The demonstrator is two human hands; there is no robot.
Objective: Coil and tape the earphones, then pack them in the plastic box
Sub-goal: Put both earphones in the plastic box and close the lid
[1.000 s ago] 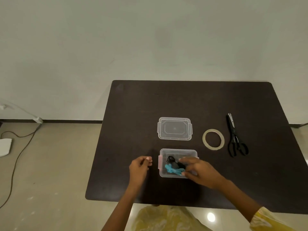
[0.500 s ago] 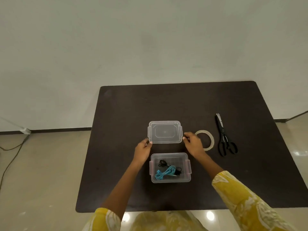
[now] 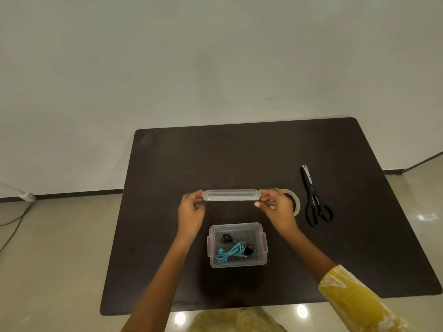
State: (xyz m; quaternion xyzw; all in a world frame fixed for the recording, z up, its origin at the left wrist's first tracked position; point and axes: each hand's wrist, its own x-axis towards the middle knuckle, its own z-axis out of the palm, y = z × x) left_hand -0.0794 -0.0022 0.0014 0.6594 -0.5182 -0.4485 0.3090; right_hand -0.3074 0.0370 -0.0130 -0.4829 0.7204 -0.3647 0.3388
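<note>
While tilted edge-on above the plastic box [image 3: 237, 245], clear lid [image 3: 231, 195] pinched between left hand [image 3: 191, 212] and right hand [image 3: 278, 207].

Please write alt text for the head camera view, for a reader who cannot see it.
Both hands, left and right, hold a clear lid by its ends above a dark table. An open box nearer the person holds blue earphones and black earphones. Tape and scissors lie to the right.

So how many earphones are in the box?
2: blue earphones coiled along the plastic box's near side, black earphones behind them toward the back. None seem hidden.
</note>
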